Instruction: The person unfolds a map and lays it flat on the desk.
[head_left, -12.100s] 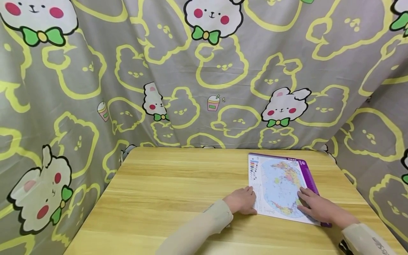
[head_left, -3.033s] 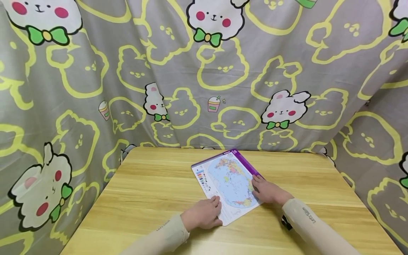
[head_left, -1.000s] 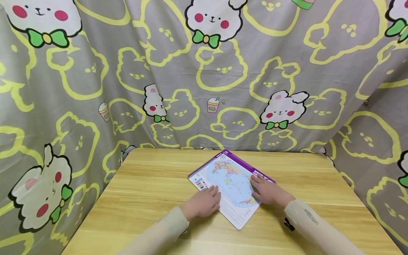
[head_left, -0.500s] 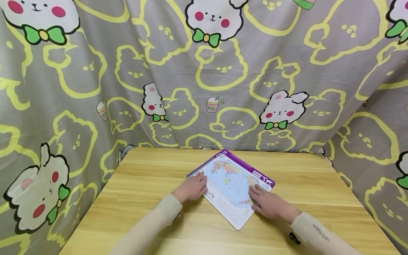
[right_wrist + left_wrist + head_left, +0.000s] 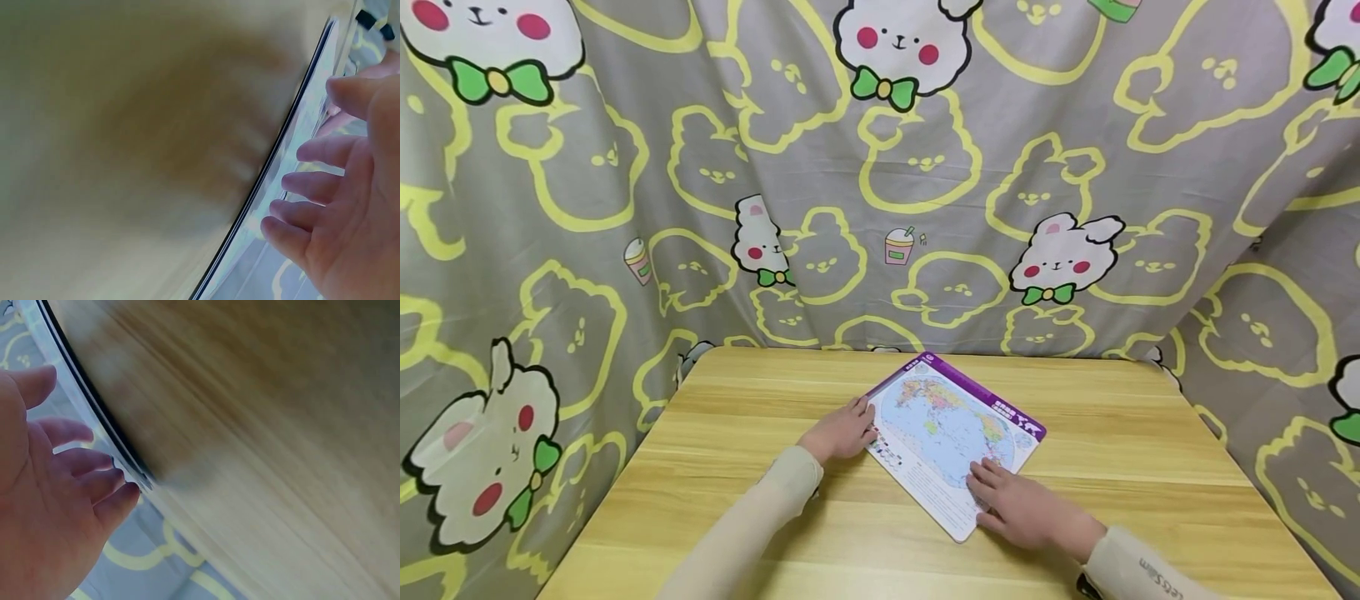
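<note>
A thin flat world map board (image 5: 936, 425) with a purple strip along its upper right side lies on the table, turned diagonally in the head view. My left hand (image 5: 842, 431) touches its left corner, covering that corner with loosely bent fingers. On the lower right edge rests my right hand (image 5: 1018, 504), fingertips over the printed map and thumb near the rim. The left wrist view has the hand (image 5: 50, 487) beside the board's dark-rimmed edge (image 5: 94, 403). In the right wrist view, spread fingers of the hand (image 5: 350, 206) overlap the pale board surface (image 5: 312, 81).
The wooden tabletop (image 5: 737, 500) extends around the board on all sides. A grey curtain (image 5: 827, 175) with rabbit prints hangs behind the table's back edge and along both sides. A small black item (image 5: 1086, 586) shows under the right sleeve.
Since the oldest frame, the board has moved from the right to the middle and turned counterclockwise. Lately it stays nearly still while my left hand shifts to its left corner and my right hand slides nearer.
</note>
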`<state>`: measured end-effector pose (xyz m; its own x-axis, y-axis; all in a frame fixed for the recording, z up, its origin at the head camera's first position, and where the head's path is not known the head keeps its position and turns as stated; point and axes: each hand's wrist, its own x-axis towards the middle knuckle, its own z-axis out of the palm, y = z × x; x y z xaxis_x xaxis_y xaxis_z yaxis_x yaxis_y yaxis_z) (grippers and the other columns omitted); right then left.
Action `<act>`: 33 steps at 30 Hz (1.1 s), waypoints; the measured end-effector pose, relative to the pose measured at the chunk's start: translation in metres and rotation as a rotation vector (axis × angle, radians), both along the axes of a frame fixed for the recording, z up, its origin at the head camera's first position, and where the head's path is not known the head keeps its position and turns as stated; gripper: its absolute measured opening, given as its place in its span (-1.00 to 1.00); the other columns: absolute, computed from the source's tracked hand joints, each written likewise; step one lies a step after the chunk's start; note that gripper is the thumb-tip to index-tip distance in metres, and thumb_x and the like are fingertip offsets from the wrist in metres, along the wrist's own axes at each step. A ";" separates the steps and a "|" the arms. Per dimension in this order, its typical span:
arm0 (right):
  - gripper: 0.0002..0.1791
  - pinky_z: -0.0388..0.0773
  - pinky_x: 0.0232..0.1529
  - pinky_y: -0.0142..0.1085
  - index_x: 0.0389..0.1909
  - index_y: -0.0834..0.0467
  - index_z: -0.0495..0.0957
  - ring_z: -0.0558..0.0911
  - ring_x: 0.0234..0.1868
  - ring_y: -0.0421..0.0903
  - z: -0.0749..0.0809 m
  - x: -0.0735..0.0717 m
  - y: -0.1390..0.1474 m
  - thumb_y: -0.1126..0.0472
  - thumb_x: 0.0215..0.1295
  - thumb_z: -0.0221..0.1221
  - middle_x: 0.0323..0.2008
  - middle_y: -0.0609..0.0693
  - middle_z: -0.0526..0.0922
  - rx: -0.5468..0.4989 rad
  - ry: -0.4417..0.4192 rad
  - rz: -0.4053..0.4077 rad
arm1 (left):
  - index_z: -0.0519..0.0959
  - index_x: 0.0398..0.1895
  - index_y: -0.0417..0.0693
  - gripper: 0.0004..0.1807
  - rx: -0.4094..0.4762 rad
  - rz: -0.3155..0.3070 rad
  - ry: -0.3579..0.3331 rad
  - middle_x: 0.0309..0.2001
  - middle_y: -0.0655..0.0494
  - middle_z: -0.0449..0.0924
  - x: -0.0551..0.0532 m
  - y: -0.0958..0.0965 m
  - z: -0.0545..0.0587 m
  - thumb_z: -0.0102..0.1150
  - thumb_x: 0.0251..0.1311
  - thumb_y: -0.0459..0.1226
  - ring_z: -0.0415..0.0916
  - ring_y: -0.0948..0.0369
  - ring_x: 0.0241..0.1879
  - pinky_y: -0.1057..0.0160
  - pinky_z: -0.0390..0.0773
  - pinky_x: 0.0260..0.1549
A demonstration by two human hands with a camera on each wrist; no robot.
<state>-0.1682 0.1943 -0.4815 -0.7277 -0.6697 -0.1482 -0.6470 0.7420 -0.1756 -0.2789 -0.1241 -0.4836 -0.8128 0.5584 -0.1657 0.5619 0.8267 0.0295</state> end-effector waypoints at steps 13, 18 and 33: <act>-0.35 0.27 0.26 0.02 0.34 0.21 0.30 0.20 0.35 0.20 -0.001 0.016 -0.020 -0.15 0.41 -0.07 0.35 0.22 0.23 0.001 0.008 0.045 | 0.17 0.40 -0.22 -0.37 0.009 0.027 -0.047 0.43 -0.19 0.03 -0.005 -0.003 -0.004 -0.19 0.42 -0.01 -0.01 -0.06 0.40 0.06 0.15 0.32; -0.35 0.29 0.24 0.03 0.32 0.23 0.32 0.21 0.34 0.21 -0.001 0.018 -0.021 -0.14 0.40 -0.04 0.34 0.24 0.25 -0.002 0.013 0.038 | 0.19 0.39 -0.22 -0.37 0.003 0.026 -0.050 0.42 -0.19 0.05 -0.005 -0.002 -0.003 -0.17 0.41 -0.01 0.01 -0.07 0.39 0.05 0.16 0.31; -0.34 0.27 0.26 0.04 0.32 0.24 0.31 0.18 0.36 0.23 -0.003 0.011 -0.015 -0.13 0.39 -0.02 0.36 0.25 0.21 0.000 -0.013 0.030 | 0.19 0.40 -0.18 -0.33 -0.032 0.059 -0.073 0.42 -0.17 0.06 0.002 0.000 0.002 -0.13 0.38 0.04 0.02 -0.04 0.39 -0.01 0.25 0.25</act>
